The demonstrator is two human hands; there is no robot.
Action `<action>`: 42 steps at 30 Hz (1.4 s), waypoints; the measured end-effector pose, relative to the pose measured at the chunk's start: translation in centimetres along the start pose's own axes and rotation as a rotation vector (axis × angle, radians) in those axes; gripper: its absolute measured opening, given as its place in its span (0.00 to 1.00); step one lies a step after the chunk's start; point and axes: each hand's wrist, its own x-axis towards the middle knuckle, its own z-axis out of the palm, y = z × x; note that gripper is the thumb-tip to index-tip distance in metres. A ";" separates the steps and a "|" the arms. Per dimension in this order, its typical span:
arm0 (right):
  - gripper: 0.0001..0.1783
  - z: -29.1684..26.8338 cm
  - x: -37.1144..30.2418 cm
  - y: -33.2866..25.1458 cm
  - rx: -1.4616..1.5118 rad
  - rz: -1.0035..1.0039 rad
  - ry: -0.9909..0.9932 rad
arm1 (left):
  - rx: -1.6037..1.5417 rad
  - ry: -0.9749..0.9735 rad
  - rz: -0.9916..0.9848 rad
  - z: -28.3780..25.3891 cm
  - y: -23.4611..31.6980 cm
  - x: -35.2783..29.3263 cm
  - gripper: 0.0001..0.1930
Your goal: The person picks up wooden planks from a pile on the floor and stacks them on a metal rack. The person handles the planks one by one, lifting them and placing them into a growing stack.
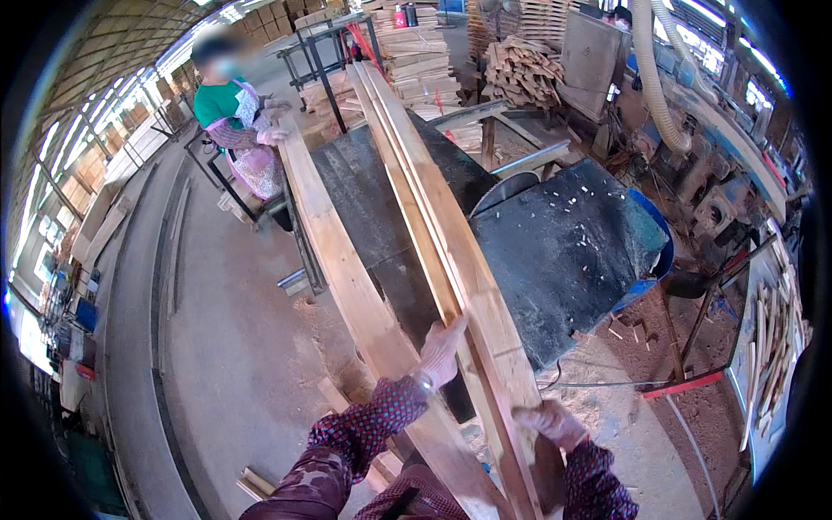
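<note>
Two or more long boards (pixel 438 195), head view, lie side by side across a dark worktable (pixel 563 251); dusty floor (pixel 234 286) around, lumber stack (pixel 416 65) behind. Left hand (pixel 440 354) is curled closed on their left edge. Right hand (pixel 555 423) is half-curled at the right edge, underside hidden; can't tell if it grips. Near ends run out of view. Co-worker (pixel 227 108) at a wide plank's (pixel 334 247) far end. Markings on the red container (pixel 399 17): too small to read.

Boards (pixel 459 260) lie across the table (pixel 563 251), a co-worker (pixel 224 108) to its left, stacked wood (pixel 420 65) behind.
</note>
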 end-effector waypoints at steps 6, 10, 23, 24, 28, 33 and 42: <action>0.38 -1.3 10.3 -6.3 -0.302 -0.069 0.062 | 0.375 0.059 0.018 3.3 -5.4 -0.3 0.37; 0.40 -2.7 13.5 -9.3 -0.372 -0.006 0.136 | -0.441 0.111 -0.473 7.3 1.8 -3.7 0.31; 0.43 -3.2 3.7 -5.3 -0.731 -0.148 0.462 | -0.380 0.096 -0.495 11.1 4.7 -3.4 0.20; 0.48 -2.6 0.2 -5.6 -0.727 -0.064 0.528 | -0.410 0.087 -0.493 11.1 7.0 -3.5 0.23; 0.56 -2.7 -10.5 3.3 -0.682 0.148 0.515 | -0.290 0.271 -0.434 11.4 5.9 -3.4 0.35; 0.42 -5.0 -16.8 9.2 -0.038 0.404 0.241 | -0.407 0.195 -0.371 11.3 3.8 -3.1 0.34; 0.32 -4.9 -15.6 2.7 -0.009 0.445 0.365 | -0.742 0.000 -0.306 8.8 2.0 0.5 0.26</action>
